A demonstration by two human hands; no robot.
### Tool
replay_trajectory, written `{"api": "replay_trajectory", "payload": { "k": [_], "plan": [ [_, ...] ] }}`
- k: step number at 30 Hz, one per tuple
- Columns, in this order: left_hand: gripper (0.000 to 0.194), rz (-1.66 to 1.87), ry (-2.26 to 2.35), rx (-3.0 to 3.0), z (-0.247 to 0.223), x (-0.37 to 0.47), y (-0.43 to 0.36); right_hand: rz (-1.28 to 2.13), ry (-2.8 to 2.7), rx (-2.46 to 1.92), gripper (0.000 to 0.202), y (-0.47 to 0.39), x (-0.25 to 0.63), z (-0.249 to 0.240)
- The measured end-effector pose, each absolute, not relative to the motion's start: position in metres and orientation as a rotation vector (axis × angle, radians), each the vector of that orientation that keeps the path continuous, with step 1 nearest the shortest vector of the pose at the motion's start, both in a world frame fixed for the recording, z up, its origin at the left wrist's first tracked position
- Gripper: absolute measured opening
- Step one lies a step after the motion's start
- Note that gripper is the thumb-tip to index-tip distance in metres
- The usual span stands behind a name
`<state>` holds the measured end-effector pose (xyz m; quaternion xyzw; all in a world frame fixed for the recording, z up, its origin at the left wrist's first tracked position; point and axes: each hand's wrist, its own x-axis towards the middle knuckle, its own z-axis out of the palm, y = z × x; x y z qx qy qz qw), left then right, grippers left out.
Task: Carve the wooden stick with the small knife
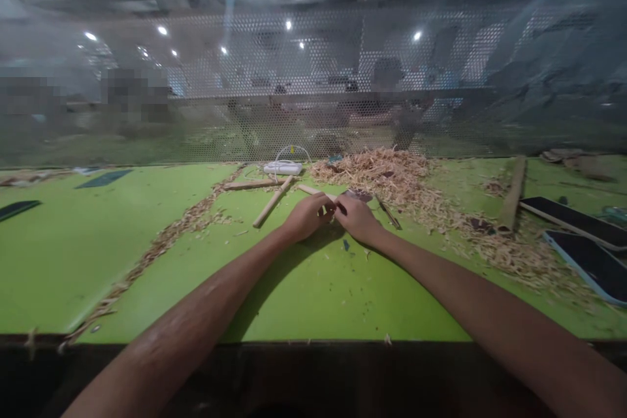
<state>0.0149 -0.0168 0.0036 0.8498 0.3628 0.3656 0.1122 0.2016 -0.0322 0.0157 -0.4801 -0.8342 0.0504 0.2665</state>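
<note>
My left hand [309, 217] and my right hand [361, 219] meet at the middle of the green table, fingers curled and fingertips nearly touching. A pale wooden stick [308, 189] runs from beyond my left hand toward the fingertips, and my left fingers are closed on it. My right fingers are pinched near its end; what lies in them is hidden. Just past my right hand is a dark, flat piece [360, 195]. A thin dark tool [388, 212] lies to its right. Another wooden stick [273, 202] rests at an angle left of my left hand.
A heap of wood shavings [386, 170] spreads to the right. A white power strip [283, 168] stands at the back before a perforated screen [313, 124]. At right lie a wooden piece [513, 196] and two phones, one black [578, 219], one blue-edged [590, 268].
</note>
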Motion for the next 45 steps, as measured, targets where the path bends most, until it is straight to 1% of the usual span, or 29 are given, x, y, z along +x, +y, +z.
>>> {"api": "replay_trajectory", "payload": {
  "k": [6,11,16,20,26,34,38,43,45],
  "plan": [
    [0.017,0.970,1.124,2.600,0.009,0.014,-0.023,0.079,-2.264,-1.282,0.014,-0.029,0.203,0.012],
    [0.021,0.936,1.131,2.630,0.009,0.014,-0.022,0.115,-2.279,-1.297,0.013,-0.027,0.204,0.012],
    [0.025,0.965,1.099,2.589,0.007,0.014,-0.020,0.121,-2.275,-1.288,0.013,-0.028,0.204,0.013],
    [0.025,1.061,1.052,2.515,0.004,0.015,-0.017,0.111,-2.262,-1.262,0.013,-0.028,0.203,0.013],
    [0.012,1.101,1.095,2.187,0.002,0.017,-0.015,0.118,-2.217,-1.166,0.017,-0.026,0.205,0.008],
    [0.018,1.006,0.921,1.589,0.008,0.017,-0.019,0.023,-2.162,-1.069,0.013,-0.026,0.203,0.006],
    [0.014,1.037,0.879,1.450,0.007,0.015,-0.018,-0.017,-2.086,-1.140,0.016,-0.028,0.204,0.010],
    [0.029,1.103,1.003,1.500,0.003,0.017,-0.013,0.017,-1.972,-1.387,0.023,-0.016,0.218,0.013],
    [0.030,1.099,1.017,1.531,0.002,0.019,-0.011,0.056,-1.957,-1.448,0.025,-0.009,0.225,0.016]
  ]
}}
